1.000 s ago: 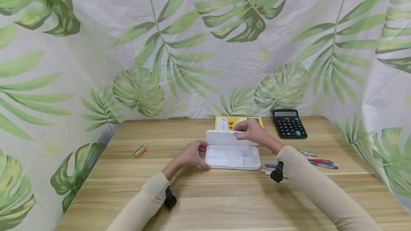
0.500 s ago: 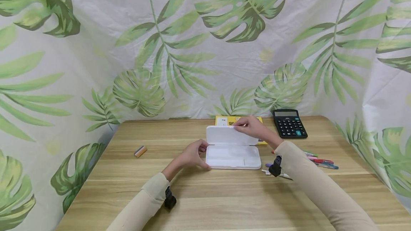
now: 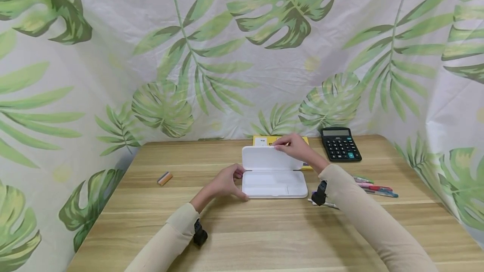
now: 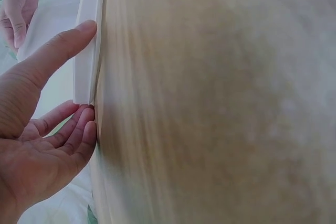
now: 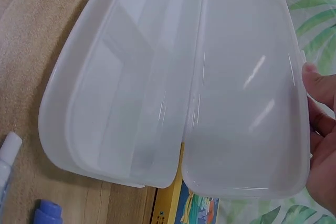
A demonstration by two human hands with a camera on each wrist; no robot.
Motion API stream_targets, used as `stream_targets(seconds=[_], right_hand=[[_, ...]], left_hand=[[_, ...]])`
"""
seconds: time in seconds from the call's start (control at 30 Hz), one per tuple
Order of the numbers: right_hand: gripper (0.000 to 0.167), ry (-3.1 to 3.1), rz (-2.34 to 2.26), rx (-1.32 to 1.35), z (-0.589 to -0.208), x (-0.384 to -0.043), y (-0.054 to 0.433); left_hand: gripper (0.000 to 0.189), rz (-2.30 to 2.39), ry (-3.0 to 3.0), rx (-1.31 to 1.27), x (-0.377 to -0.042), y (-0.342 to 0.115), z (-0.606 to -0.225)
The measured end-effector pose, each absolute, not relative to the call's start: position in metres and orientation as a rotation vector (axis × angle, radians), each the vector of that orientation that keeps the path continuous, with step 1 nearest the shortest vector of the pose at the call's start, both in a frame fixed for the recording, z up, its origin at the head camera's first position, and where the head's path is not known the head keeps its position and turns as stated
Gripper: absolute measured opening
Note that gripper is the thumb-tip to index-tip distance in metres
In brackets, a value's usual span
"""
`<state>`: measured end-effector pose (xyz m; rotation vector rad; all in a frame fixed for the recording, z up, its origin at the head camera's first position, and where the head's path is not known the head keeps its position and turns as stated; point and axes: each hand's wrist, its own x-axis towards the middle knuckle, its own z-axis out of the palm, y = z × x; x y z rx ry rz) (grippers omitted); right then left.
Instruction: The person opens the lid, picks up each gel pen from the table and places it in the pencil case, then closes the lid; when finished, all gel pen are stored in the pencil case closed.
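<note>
Case [image 3: 274, 184] between both hands [image 3: 226, 181] [image 3: 296, 147]

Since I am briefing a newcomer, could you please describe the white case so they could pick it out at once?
On the wooden table, find the black calculator at the back right. Nearer the front and to its left lies the white case. Unlike the calculator and the loose pens to its right, it is hinged open, its lid raised behind a shallow, divided base.

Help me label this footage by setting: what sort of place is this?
Probably a study desk, though I can't be sure: on it are a calculator, pens and an open white case.
</note>
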<state>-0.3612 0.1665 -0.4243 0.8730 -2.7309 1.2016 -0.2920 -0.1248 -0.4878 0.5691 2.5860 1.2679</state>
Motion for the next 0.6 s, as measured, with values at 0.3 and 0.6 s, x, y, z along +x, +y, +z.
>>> stream_targets(seconds=[0.3, 0.6], right_hand=[[0.015, -2.744, 1.250, 0.795, -0.4263, -0.3643, 0.1662], [0.014, -2.713, 1.290, 0.844, -0.4239, -0.3600, 0.1654]], left_hand=[[0.077, 1.251, 2.551, 0.562, -0.2922, -0.1259, -0.4836], [0.079, 1.218, 2.588, 0.593, -0.2936, -0.1216, -0.4878]])
